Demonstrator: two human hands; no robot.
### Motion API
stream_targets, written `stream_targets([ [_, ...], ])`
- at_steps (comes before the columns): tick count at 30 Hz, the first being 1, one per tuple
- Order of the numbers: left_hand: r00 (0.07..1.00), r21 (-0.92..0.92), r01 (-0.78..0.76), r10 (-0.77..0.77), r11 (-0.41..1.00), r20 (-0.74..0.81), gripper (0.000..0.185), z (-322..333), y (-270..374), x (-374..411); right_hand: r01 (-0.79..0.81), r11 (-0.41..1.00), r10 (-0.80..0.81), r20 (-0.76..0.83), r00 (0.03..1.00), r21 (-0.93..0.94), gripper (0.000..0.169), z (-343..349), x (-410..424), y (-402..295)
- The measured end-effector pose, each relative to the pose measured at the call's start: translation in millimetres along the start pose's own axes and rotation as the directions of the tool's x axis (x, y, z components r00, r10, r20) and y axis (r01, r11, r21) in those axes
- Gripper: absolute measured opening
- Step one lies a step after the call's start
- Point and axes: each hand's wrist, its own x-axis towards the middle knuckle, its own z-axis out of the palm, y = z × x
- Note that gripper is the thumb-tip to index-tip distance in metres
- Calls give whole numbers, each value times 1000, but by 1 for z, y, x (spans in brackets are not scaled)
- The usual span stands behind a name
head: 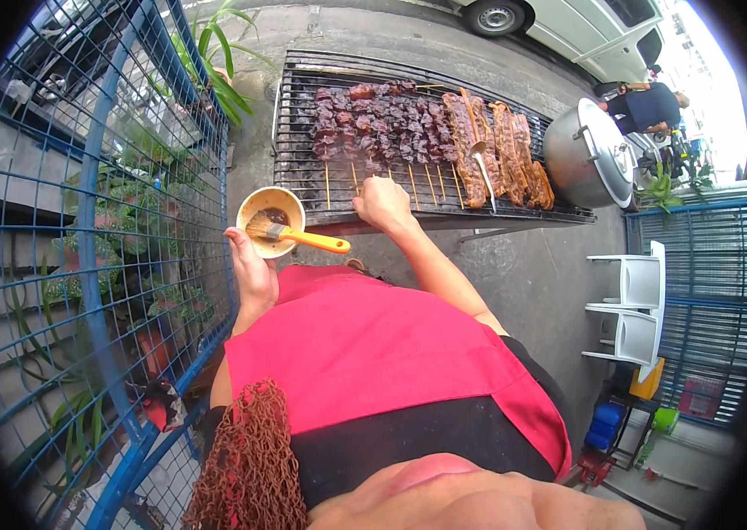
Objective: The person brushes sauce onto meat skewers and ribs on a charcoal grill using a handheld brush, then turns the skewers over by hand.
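My left hand (255,275) holds a small cream-coloured bowl (259,201) tilted so that its inside shows. Some dark sauce (276,215) lies in the bowl. A basting brush (310,238) with a yellow handle rests across it, bristles inside and handle jutting over the rim. At the near edge of the charcoal grill (295,179), my right hand (383,204) is closed around the stick end of a meat skewer (373,146). Several dark meat skewers lie side by side there. Right of them are longer, lighter strips of grilled meat (512,152), with a metal spoon (482,165) lying across some.
A large lidded metal pot (579,156) stands at the grill's right end. Blue wire fencing (88,218) with plants behind it runs close on my left. White plastic chairs (638,291) are at the right. Beyond the grill are a parked van (565,33) and a person (655,106).
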Motion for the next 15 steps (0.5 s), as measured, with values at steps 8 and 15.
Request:
stream_targets([
  [8,999,34,42,-42,999,10,67,4,7,11,-266,349,-128,326,937,899,16,-21,-6,25],
  [15,998,67,34,-37,997,42,67,4,11,20,-415,-153,-97,404,910,897,6,1,-22,38],
])
